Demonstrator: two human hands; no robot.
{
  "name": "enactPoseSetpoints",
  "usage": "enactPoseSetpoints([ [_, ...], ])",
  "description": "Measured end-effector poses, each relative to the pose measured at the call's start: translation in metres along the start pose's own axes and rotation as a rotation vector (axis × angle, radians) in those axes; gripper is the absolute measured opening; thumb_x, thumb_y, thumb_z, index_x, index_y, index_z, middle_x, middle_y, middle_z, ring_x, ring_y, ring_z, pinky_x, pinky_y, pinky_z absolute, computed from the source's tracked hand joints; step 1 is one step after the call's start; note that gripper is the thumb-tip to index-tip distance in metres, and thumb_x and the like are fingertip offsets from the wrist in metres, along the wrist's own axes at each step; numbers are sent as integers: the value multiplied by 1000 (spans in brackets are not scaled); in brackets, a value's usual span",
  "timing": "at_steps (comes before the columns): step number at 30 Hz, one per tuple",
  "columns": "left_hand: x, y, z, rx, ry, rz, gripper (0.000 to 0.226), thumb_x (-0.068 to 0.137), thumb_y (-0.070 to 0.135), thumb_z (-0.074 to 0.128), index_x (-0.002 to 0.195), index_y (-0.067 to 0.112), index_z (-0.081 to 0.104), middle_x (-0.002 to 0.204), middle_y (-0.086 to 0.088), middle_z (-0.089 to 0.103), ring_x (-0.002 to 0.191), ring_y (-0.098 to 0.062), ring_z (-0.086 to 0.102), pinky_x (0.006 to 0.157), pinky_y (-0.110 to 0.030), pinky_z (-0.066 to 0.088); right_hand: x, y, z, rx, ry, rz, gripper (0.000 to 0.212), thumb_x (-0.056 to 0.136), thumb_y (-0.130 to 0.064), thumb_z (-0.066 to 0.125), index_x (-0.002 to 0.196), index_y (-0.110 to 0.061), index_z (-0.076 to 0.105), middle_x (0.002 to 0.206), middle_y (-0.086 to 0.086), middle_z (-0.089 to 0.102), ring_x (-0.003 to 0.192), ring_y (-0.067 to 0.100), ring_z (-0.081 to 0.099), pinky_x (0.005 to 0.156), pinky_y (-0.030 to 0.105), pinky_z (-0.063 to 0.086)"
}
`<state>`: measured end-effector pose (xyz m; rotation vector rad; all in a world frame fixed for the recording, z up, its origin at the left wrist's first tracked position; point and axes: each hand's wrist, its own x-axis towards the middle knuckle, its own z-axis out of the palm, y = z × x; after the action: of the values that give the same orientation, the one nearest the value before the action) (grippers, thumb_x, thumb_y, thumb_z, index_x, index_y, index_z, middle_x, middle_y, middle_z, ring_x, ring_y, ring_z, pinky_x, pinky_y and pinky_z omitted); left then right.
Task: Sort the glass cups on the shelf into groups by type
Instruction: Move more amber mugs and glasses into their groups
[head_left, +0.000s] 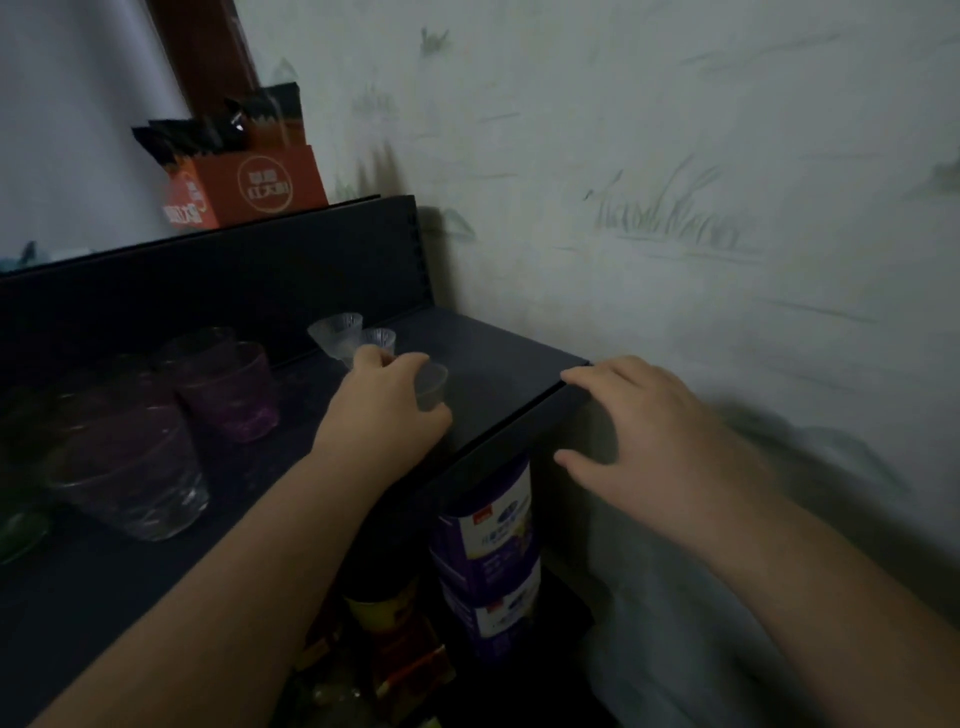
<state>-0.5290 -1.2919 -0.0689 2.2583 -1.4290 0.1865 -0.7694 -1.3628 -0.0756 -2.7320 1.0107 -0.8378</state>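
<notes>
The left hand (387, 400) holds a small clear cup (431, 385). Set it down gently just beside the frosted cups (337, 332). The right hand (639, 431) is loose, holding nothing.

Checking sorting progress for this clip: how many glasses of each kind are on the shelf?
Small clear cups: 3
Purple tumblers: 2
Large clear tumbler: 1
Green glass: 1
Total: 7 discernible; dim left side may hide more.

head view: 1 wide-angle camera | looks forward and down, close over shelf (498, 358) (dim, blurred)
</notes>
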Motion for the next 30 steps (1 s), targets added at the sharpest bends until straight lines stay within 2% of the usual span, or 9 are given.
enactPoseSetpoints([
  [3,17,0,9,18,-13,-51,62,85,44,60,141,26,40,136,-7,28,108,-26,51,88,-34,46,6,13,5,20,0,6,69,80,-48,72,141,-31,47,127,-10,50,118,14,47,95,25,36],
  [6,23,-1,15,26,-2,-99,69,87,44,60,146,24,31,138,-9,22,117,-31,43,95,-39,42,13,22,9,28,-16,-7,68,78,-49,73,139,-30,50,125,-9,52,117,15,49,93,24,37],
  [9,14,0,15,30,72,-115,74,85,44,59,148,23,27,136,-12,24,122,-37,33,95,-45,38,20,25,11,40,-16,-19,68,78,-48,73,140,-31,50,126,-8,53,117,15,49,92,24,36],
  [13,-16,-4,2,77,97,-120,79,82,49,62,148,28,24,136,-10,27,126,-33,29,97,-41,35,27,18,17,64,-1,-56,68,79,-49,71,140,-31,49,126,-9,53,117,14,49,91,23,35],
  [18,-60,-8,-15,167,95,-141,77,83,58,55,148,29,25,142,-2,29,132,-24,25,103,-37,31,39,-5,27,114,-11,-147,66,82,-48,70,141,-29,48,132,-11,52,122,12,47,93,22,34],
  [23,-99,-24,-39,164,108,-144,73,85,56,53,149,33,27,150,5,27,138,-18,23,109,-36,28,36,-41,47,181,-49,-221,65,82,-47,70,141,-30,48,130,-12,51,120,11,45,90,21,34],
  [27,-138,-53,-64,121,186,-174,66,85,53,55,145,34,37,147,13,34,133,-11,34,104,-31,35,27,-85,57,203,-96,-293,64,82,-46,71,140,-28,49,129,-10,52,118,11,46,90,22,34],
  [30,-174,-76,-87,144,242,-207,58,85,48,58,140,32,46,137,17,43,122,-6,43,94,-24,37,18,-125,59,210,-95,-350,64,83,-47,71,140,-30,48,128,-12,51,119,8,44,91,18,30],
])
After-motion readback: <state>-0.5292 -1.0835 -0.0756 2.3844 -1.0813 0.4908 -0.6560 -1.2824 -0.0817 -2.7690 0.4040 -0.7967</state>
